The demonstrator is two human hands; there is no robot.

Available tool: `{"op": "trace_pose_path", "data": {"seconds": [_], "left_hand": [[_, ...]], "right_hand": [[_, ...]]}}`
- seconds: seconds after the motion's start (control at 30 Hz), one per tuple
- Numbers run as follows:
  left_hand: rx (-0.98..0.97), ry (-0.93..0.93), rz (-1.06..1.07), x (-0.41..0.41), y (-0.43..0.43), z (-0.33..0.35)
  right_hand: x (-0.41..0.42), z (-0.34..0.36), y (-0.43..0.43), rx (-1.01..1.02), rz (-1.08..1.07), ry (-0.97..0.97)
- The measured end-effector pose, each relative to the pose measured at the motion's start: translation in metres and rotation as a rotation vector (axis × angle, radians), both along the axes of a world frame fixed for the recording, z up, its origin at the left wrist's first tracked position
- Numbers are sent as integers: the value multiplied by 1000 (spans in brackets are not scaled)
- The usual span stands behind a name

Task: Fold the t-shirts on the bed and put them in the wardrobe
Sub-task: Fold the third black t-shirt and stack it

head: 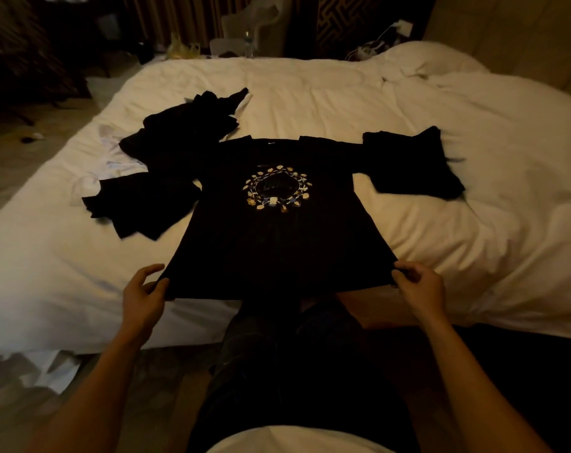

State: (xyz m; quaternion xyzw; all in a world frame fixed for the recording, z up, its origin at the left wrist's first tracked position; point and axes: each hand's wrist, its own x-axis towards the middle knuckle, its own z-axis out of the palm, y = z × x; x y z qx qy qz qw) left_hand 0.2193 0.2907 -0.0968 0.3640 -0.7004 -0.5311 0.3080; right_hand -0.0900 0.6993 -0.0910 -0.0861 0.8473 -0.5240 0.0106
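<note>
A: Where is the shirt?

B: A black cotton t-shirt with a ring-shaped gold print (277,223) lies face up on the white quilted bed (474,223).

A: And the hands?

B: The left hand (143,299) and right hand (421,289) each pinch a hem corner, likely pulling the cloth flat for folding.

No readable text anywhere; only a wordless ring-shaped print on the black t-shirt (277,230), its neck tag too small to read
</note>
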Motion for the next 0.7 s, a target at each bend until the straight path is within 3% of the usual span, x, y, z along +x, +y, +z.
{"op": "trace_pose_path", "data": {"seconds": [0.3,0.53,0.7], "left_hand": [[-212,-88,-44,-3,-11,8],[-27,-140,-20,2,-7,-3],[-1,-120,-1,0,-7,7]], "right_hand": [[1,22,2,-35,67,133],[10,-3,6,-23,58,55],[10,-5,5,-41,10,21]]}}
